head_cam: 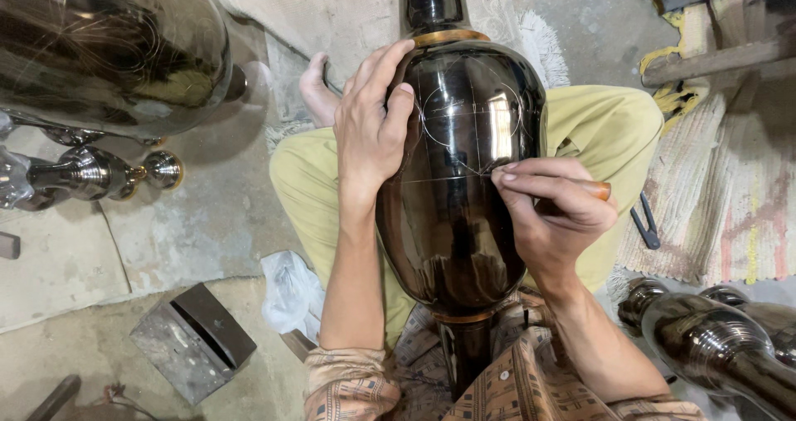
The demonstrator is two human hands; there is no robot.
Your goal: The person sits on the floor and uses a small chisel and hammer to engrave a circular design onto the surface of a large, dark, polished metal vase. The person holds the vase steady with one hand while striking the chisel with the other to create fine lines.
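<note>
- Left hand (371, 127): spread flat, bracing the dark polished metal vase (452, 222) lying across the lap.
- Right hand (551, 210): pinching a slim orange-tipped scribing tool (599, 191) against the vase's scratched circle lines (470, 116).

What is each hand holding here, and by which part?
The right hand pinches a thin orange-tipped scribing tool along its shaft, its working end against the dark vase. The left hand lies flat on the vase's upper side, steadying rather than gripping it.
</note>
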